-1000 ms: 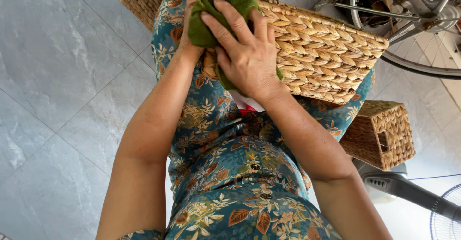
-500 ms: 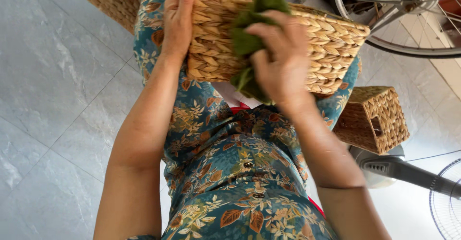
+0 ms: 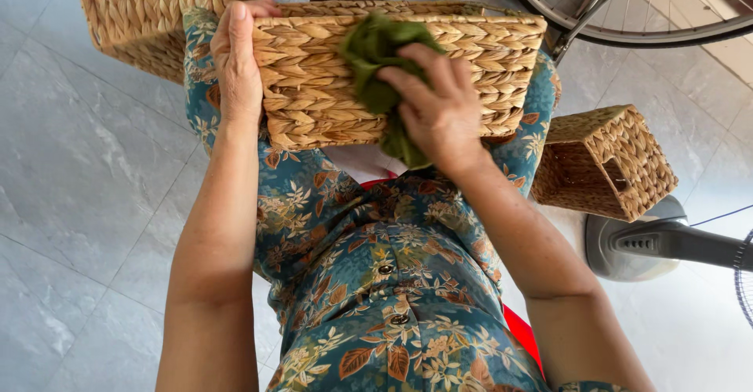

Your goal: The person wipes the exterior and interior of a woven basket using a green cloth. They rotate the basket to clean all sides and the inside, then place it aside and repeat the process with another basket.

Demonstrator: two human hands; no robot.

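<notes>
since a second ago the right hand (image 3: 439,113) clutching the green cloth (image 3: 376,47) has slid right across the woven basket (image 3: 314,86), left hand (image 3: 239,66) clamping its edge.

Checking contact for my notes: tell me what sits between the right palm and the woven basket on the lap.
In the head view, a crumpled green cloth lies between the right hand and the woven basket; the hand presses it against the basket's side.

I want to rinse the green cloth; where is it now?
In the head view the green cloth sits top centre, pressed by the right hand against the side of the woven basket on the person's lap.
</notes>
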